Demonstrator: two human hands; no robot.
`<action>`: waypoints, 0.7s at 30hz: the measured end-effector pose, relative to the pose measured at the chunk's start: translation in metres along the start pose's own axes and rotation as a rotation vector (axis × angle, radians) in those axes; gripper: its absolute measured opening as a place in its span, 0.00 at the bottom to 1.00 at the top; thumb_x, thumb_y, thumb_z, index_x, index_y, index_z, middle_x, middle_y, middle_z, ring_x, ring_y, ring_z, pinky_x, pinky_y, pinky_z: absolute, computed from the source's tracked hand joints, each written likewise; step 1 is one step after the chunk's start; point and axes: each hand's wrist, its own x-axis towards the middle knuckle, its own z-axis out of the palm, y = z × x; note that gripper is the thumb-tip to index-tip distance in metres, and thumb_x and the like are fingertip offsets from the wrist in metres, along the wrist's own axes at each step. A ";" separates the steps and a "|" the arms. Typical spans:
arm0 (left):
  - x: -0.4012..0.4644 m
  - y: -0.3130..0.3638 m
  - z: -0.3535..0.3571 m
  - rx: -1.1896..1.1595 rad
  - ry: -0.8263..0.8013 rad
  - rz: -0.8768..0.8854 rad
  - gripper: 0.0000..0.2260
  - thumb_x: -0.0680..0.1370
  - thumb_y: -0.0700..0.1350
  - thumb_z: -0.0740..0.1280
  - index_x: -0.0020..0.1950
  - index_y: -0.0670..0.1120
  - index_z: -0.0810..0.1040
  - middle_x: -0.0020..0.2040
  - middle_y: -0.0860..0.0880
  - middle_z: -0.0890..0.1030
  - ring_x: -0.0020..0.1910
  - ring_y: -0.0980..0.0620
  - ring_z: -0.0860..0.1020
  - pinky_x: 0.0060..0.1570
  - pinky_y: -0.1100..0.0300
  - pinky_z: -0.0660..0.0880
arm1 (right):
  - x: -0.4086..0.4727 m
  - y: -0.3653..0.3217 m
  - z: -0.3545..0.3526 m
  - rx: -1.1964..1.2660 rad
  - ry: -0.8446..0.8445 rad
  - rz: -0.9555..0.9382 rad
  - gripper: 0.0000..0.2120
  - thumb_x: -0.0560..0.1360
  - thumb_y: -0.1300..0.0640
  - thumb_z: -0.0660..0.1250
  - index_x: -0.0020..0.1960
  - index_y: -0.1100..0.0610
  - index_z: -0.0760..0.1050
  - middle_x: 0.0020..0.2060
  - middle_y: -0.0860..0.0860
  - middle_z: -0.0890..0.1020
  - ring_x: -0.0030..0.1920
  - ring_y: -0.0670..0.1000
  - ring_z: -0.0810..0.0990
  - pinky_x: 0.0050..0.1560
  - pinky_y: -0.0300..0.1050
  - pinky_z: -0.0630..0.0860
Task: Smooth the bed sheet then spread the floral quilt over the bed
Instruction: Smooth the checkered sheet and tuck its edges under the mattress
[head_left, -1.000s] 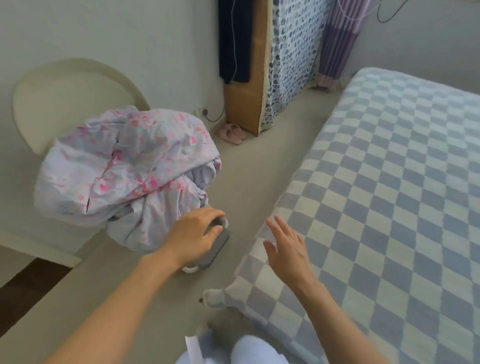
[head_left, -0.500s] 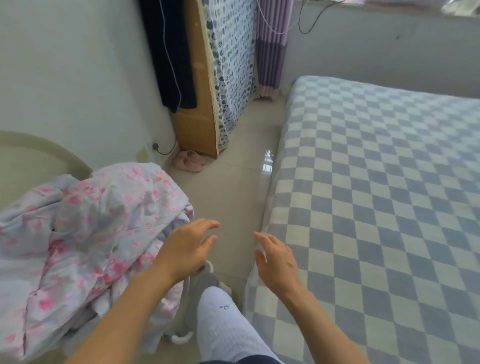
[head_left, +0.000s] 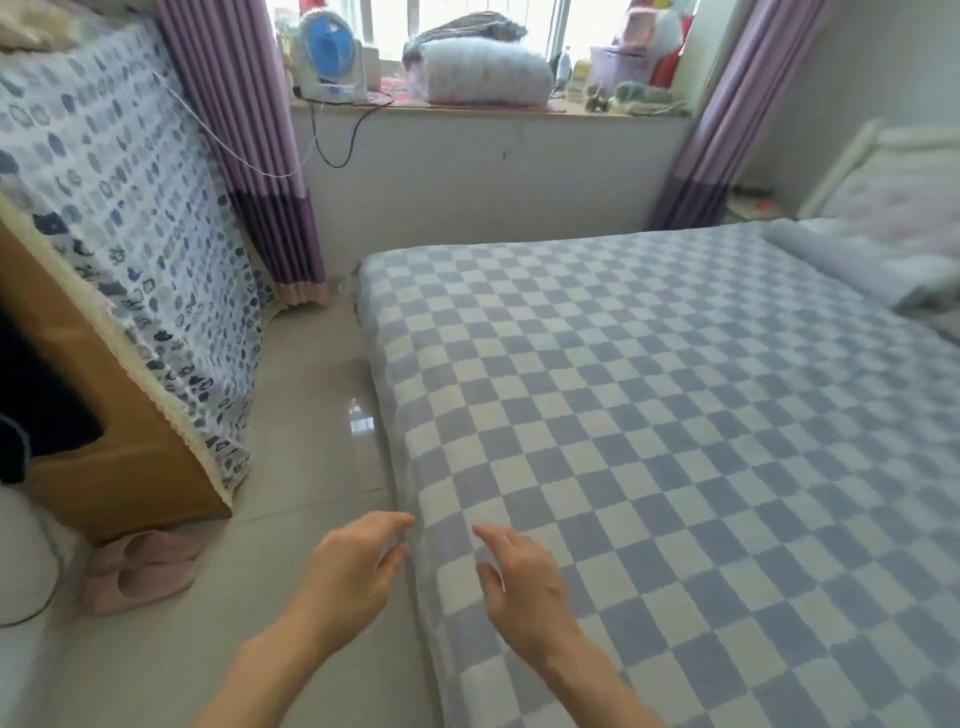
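A blue-and-white checkered bed sheet (head_left: 649, 415) lies flat over the bed, which fills the right half of the view. My left hand (head_left: 353, 571) hovers at the bed's near left edge, fingers apart and curled, fingertips close to the sheet's border. Over the sheet itself my right hand (head_left: 519, 587) is held with spread fingers and holds nothing. The floral quilt is out of view. A grey-white pillow (head_left: 862, 260) rests at the far right end of the bed.
A wooden cabinet (head_left: 119, 457) draped with a patterned cloth stands at the left, pink slippers (head_left: 140, 571) at its foot. Glossy tiled floor (head_left: 311, 415) runs between cabinet and bed. Purple curtains (head_left: 249, 130) frame a windowsill holding a fan (head_left: 330, 57) and folded bedding.
The view has swung from the floral quilt on the chair to the bed and window. My left hand let go of the dark object near the quilt; both hands now reach the sheet's edge.
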 end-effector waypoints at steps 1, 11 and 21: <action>0.020 0.000 -0.007 0.010 0.004 0.030 0.22 0.70 0.51 0.56 0.61 0.46 0.77 0.59 0.51 0.79 0.59 0.51 0.77 0.59 0.61 0.70 | 0.016 0.001 -0.002 0.002 0.015 0.030 0.18 0.67 0.58 0.64 0.56 0.56 0.78 0.49 0.49 0.84 0.48 0.51 0.83 0.51 0.46 0.79; 0.188 -0.033 -0.036 0.026 -0.128 0.264 0.14 0.77 0.48 0.63 0.62 0.56 0.74 0.60 0.60 0.76 0.59 0.55 0.76 0.58 0.63 0.70 | 0.143 0.002 0.003 -0.004 0.002 0.265 0.23 0.73 0.54 0.56 0.68 0.53 0.68 0.65 0.48 0.73 0.66 0.49 0.70 0.69 0.43 0.62; 0.387 -0.101 -0.129 0.098 -0.258 0.460 0.15 0.77 0.51 0.58 0.62 0.53 0.74 0.60 0.59 0.76 0.60 0.55 0.75 0.56 0.64 0.67 | 0.337 -0.053 0.040 0.021 0.067 0.430 0.21 0.79 0.55 0.55 0.71 0.48 0.61 0.69 0.43 0.66 0.69 0.45 0.64 0.69 0.38 0.57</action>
